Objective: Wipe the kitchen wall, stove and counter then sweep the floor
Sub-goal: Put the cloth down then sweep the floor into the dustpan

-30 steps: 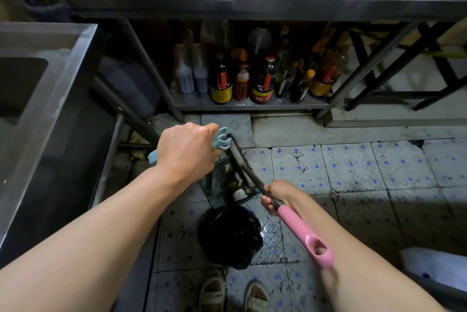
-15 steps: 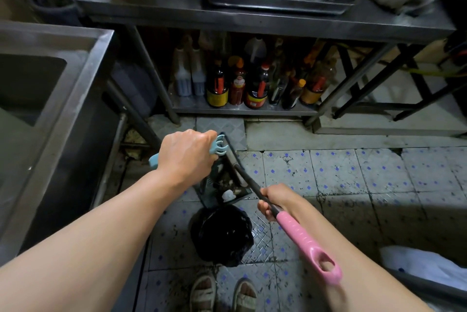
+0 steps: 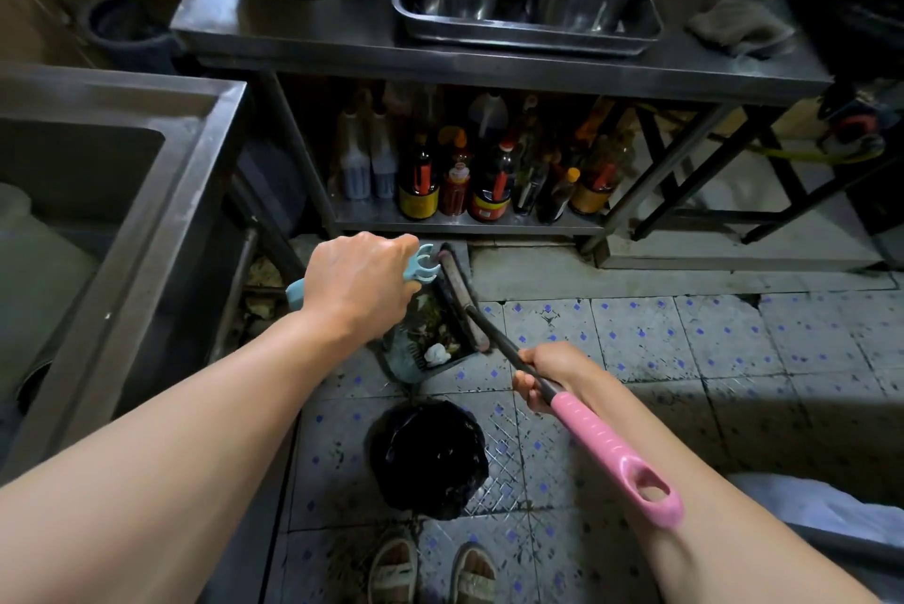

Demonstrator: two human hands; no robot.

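My left hand (image 3: 359,278) grips the light-blue handle of a dustpan (image 3: 423,349), which hangs tilted above the tiled floor (image 3: 685,349) with scraps and a white crumpled bit inside. My right hand (image 3: 548,376) holds the dark shaft of a broom just above its pink handle end (image 3: 616,452). The broom head (image 3: 462,300) lies against the dustpan's right edge. A black bin bag (image 3: 430,456) sits open on the floor below the dustpan, in front of my sandalled feet (image 3: 430,574).
A steel sink unit (image 3: 146,192) stands close on the left. Ahead is a steel counter (image 3: 489,60) with pots in a tray (image 3: 528,36) and a grey rag (image 3: 738,28); its lower shelf holds several sauce bottles (image 3: 489,182). A dark metal frame (image 3: 734,182) stands at right.
The view has tipped upward, showing more of the counter top. The dustpan and broom stay together above the bag; the broom head has shifted slightly along the pan.
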